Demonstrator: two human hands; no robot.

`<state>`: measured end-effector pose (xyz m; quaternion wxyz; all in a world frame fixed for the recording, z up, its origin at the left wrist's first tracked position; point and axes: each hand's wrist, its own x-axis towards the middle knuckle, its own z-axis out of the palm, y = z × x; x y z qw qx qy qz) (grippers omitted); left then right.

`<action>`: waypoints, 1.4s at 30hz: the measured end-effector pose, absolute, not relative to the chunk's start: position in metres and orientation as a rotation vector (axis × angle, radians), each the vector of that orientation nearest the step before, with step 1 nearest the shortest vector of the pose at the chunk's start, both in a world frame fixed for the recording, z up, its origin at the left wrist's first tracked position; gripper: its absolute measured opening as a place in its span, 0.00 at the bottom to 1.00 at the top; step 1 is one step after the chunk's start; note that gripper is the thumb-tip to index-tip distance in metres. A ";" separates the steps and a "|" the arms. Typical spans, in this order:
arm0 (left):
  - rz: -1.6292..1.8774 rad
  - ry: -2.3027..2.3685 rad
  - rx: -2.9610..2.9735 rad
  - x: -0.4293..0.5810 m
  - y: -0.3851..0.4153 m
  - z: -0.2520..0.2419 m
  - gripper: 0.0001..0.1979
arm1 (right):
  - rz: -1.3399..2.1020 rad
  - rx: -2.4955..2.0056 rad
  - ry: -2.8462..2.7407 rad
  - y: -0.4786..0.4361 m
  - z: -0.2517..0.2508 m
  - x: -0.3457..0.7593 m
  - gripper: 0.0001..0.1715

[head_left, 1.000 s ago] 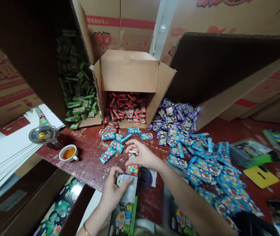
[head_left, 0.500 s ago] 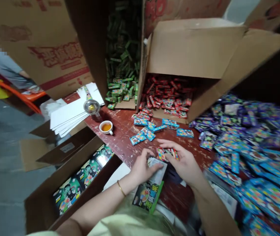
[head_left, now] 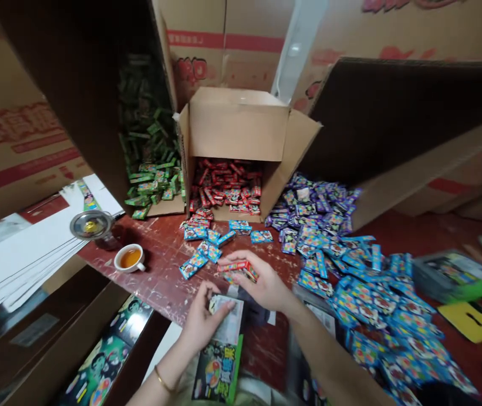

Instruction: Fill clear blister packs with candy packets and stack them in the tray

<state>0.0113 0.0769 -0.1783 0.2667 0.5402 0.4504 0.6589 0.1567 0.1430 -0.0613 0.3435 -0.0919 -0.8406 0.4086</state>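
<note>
Right hand (head_left: 266,285) pinches a small stack of packets (head_left: 238,269) between thumb and fingertips, just above the table (head_left: 160,270) near its near edge and just beyond the pouch (head_left: 227,318). Left hand (head_left: 200,324) grips the pouch at its pale upper end, thumb pressed on the face and fingers curled behind. The green printed bottom hangs off the near edge toward the body. Can't tell if the pouch mouth is open, the thumb covers it. Reads as loading the stack into the pouch. To do it clean, square the stack first (it looks fanned, corners out of line). Spread the mouth with the left thumb, lead with a short edge, and tip the pouch up to meet the stack rather than twisting the right wrist. Don't squeeze harder, since slick wrappers probably shear apart under a tight pinch. Loose blue packets (head_left: 200,259) lie just beyond the hands toward the table's middle, off the path. Tea cup (head_left: 129,259) sits near the left edge, well apart from both hands, so tuck the left elbow anyway. The big blue pile (head_left: 350,287) crowds the right side up to the forearm, and a careless sweep there could push strays off the near edge.
</note>
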 end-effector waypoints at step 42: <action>1.814 1.085 1.180 0.009 0.068 -0.167 0.21 | 1.064 -0.309 -2.215 0.179 -0.096 0.134 0.23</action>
